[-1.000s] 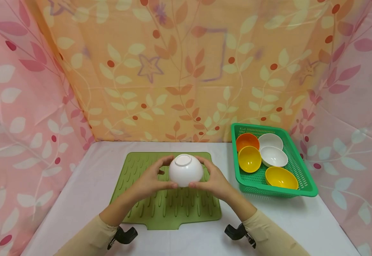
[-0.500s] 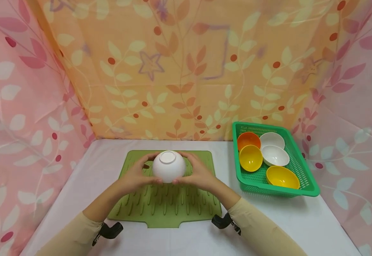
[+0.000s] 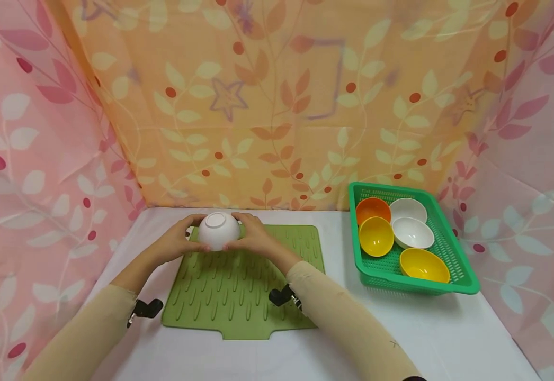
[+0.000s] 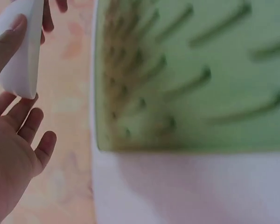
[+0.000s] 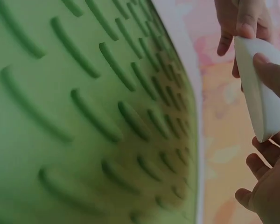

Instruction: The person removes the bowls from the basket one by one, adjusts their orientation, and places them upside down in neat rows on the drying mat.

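A white bowl [image 3: 219, 233] is held upside down, its foot ring facing up, over the far left part of the green ridged drying mat [image 3: 253, 286]. My left hand [image 3: 178, 239] grips its left side and my right hand [image 3: 254, 235] its right side. In the left wrist view, the thumb lies on the wall of the bowl [image 4: 19, 60] and the fingers reach under its rim. The right wrist view shows the bowl [image 5: 266, 88] between both hands, clear of the mat [image 5: 84, 121].
A green plastic basket [image 3: 460, 264] stands at the right on the white tablecloth [image 3: 401, 328]. Inside it are an orange bowl [image 3: 372, 209], two white bowls [image 3: 413, 233] and two yellow bowls [image 3: 425, 265]. Patterned cloth [image 3: 277, 106] hangs at the back and both sides.
Both hands have carried the white bowl left and farther back, from over the mat's middle to its far left corner. The basket and its bowls stay put.
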Tool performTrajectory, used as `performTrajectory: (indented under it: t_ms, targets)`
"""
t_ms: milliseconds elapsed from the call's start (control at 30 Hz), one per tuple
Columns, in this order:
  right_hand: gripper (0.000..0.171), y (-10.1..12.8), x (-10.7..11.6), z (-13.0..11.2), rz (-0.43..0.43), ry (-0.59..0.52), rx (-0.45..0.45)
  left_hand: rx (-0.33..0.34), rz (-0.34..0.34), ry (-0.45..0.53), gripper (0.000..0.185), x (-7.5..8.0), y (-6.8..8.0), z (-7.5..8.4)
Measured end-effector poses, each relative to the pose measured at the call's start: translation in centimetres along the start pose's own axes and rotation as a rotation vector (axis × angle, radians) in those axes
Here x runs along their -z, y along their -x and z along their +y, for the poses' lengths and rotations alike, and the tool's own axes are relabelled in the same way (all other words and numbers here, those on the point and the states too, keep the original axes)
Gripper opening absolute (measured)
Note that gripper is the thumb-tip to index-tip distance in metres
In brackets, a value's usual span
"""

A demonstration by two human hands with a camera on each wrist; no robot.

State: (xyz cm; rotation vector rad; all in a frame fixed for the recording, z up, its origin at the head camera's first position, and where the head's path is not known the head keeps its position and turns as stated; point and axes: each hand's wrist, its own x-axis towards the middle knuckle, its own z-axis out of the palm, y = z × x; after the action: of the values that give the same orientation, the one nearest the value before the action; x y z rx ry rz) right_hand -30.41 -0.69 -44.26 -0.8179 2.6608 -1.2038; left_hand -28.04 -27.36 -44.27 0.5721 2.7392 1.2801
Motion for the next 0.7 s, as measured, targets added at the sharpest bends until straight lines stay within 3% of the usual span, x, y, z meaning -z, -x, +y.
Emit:
performTrajectory:
  t_ms: [133,300,600,700]
  targets:
    - [0.095,-1.9,-2.1,0.2,-0.014,-0.027,-0.040,0.050,-0.009,-0.023,0.094,0.6,-0.5,-2.5]
    - [0.093,-3.2,-4.3,0.9,-0.010,0.101,-0.084,0.100,-0.031,-0.051,0.097,0.4,-0.8,-4.6]
    - [0.083,-4.2,-6.5,2.2,0.015,0.226,-0.116,0.086,-0.063,-0.121,0.093,-0.7,-1.2,-6.1]
    - [0.082,-4.4,-7.0,2.3,0.017,0.257,-0.108,0.109,-0.071,-0.147,0.095,-0.6,-1.1,-6.3]
